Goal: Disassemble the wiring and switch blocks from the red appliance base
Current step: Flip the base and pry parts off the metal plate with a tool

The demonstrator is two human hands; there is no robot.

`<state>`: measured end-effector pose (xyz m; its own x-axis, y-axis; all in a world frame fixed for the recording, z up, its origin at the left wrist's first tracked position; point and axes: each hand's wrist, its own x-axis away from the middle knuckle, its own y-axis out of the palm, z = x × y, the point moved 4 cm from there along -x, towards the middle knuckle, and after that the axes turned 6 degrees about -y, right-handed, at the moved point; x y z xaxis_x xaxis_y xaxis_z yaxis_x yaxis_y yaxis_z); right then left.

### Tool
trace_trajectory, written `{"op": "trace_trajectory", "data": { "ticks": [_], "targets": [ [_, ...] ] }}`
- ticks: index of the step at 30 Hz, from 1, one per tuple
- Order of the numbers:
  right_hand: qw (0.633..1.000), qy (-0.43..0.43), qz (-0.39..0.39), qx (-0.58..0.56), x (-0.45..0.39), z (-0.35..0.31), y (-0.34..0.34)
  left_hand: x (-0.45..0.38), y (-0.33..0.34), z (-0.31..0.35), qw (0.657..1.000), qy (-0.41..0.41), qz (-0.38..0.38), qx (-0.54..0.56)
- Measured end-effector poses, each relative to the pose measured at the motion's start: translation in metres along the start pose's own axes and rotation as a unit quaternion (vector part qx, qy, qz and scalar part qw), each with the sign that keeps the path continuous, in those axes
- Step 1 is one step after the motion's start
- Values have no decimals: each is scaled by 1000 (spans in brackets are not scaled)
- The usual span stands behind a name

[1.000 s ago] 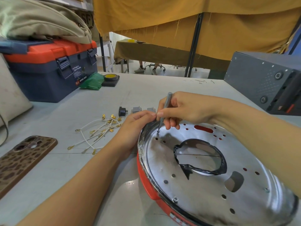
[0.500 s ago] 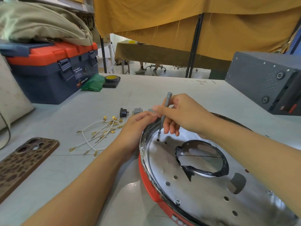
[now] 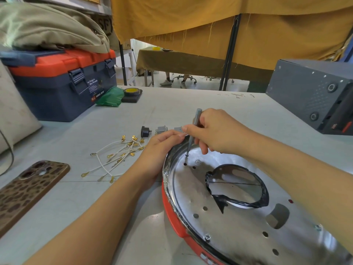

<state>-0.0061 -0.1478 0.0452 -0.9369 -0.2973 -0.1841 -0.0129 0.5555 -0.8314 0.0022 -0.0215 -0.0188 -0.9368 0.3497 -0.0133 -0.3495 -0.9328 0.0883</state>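
Centrally, red appliance base (image 3: pixel 172 220) on the surface (image 3: pixel 191 104), metal plate (image 3: pixel 238 222) up. Right hand (image 3: pixel 215 131) pinching a small screwdriver (image 3: pixel 193 129), tip on a screw (image 3: pixel 186 155); left hand (image 3: pixel 160 148) curled on the rim. Beside: white wires (image 3: pixel 118 153), switch blocks (image 3: pixel 161 129), phone (image 3: pixel 28 190), toolbox (image 3: pixel 63 83).

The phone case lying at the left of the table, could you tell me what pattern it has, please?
A brown leopard-spot pattern on the phone case, in the head view.
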Motion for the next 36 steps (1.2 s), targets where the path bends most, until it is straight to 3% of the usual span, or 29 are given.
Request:
{"op": "trace_trajectory", "data": {
  "ticks": [16,28,32,36],
  "targets": [
    [996,-43,-75,-21,3,-6,-7,2,1,4,1000,11,-6,-12],
    [980,-45,-154,-116,-1,-2,-17,2,0,2,1000,3,3,-27],
    [983,-38,-145,-108,1,-2,-14,2,0,2,1000,4,1,-18],
    [987,-14,-88,-137,4,-1,-5,1,0,1,1000,5,-3,-9]
  ]
}}
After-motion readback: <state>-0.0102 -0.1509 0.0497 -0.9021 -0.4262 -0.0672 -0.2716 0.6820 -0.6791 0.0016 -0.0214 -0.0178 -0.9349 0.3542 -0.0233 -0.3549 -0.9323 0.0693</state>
